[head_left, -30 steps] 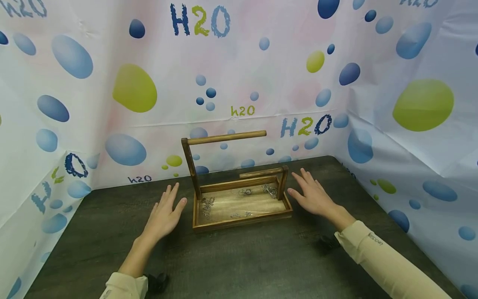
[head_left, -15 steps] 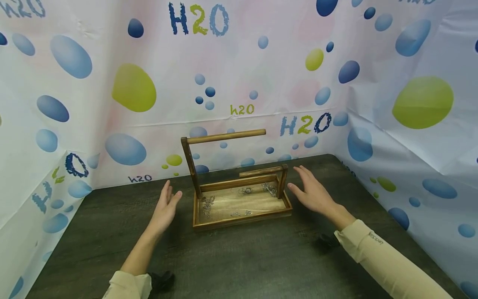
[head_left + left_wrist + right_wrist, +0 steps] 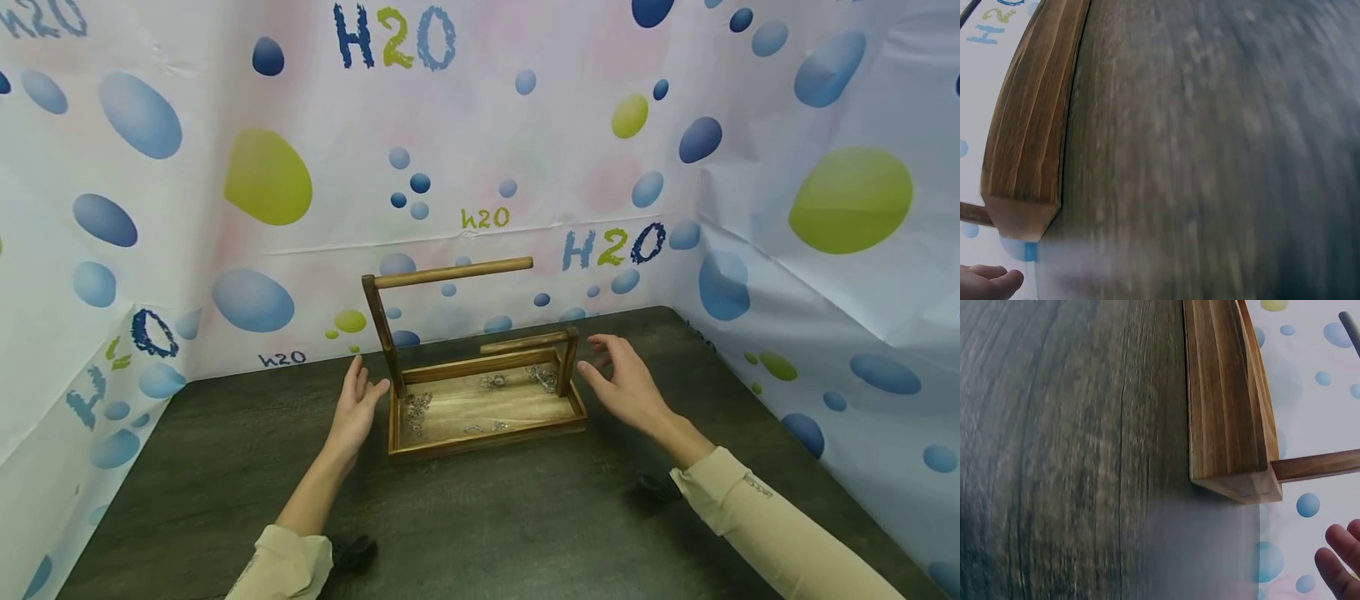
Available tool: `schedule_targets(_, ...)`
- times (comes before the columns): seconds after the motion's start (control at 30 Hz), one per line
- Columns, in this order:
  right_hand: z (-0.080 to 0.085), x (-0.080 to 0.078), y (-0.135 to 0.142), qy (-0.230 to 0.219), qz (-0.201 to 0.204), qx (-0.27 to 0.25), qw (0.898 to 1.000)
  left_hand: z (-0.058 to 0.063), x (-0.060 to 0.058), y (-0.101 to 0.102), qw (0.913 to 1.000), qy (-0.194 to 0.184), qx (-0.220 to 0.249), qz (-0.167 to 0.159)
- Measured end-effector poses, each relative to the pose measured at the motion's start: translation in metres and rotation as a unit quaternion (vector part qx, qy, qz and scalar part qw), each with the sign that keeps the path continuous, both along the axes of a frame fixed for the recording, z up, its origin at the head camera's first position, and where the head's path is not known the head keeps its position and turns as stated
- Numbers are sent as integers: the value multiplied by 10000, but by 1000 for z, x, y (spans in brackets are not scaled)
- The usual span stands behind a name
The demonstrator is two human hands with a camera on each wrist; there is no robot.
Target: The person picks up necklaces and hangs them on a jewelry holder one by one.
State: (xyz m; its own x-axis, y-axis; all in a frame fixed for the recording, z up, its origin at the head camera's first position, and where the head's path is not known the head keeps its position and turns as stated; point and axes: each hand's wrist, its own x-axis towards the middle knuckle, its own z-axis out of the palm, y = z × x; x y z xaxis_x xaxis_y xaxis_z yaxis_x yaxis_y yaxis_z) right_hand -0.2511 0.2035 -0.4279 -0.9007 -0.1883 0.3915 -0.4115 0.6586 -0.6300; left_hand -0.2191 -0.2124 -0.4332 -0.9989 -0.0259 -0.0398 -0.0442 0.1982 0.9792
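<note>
A wooden jewelry stand (image 3: 487,439) with a shallow tray base sits on the dark table in the head view. A tall post (image 3: 383,337) rises at its left end and carries a long horizontal bar (image 3: 453,273); a shorter bar (image 3: 525,342) reaches inward from the right. Silvery chains lie in the tray, one pile (image 3: 417,412) at the left, another (image 3: 543,378) at the right, with smaller pieces (image 3: 494,382) between. Beside the left end is my left hand (image 3: 357,414), fingers relaxed and holding nothing. My right hand (image 3: 624,387), empty with loosely bent fingers, is beside the right end.
The dark wood-grain table (image 3: 480,517) extends around the stand. Behind it and along both sides hang white sheets (image 3: 450,117) printed with blue and green drops and H2O lettering. Small black objects (image 3: 656,489) show by each wrist.
My left hand has moved right, closer to the stand's left end, and turned more edge-on. My right hand's fingers have bent somewhat near the right end. The stand stays in place.
</note>
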Motion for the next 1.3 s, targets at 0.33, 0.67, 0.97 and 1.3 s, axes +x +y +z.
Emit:
schedule_targets(0.33,0,10,-9,22,291,-411,9987,-10,-9,13,9990,17,444,76)
schedule_targets(0.67,-4,15,-20,-280,302,-796,9960,-15,-12,23,9951,150,981,5)
schedule_targets(0.97,-9,17,-32,-500,517,-892,9934,-17,-11,29,9954,173,941,-15)
schedule_targets(1.3,-16,14,-45,-537,756,-951,9911,-20,-11,32,9964,140,829,-63)
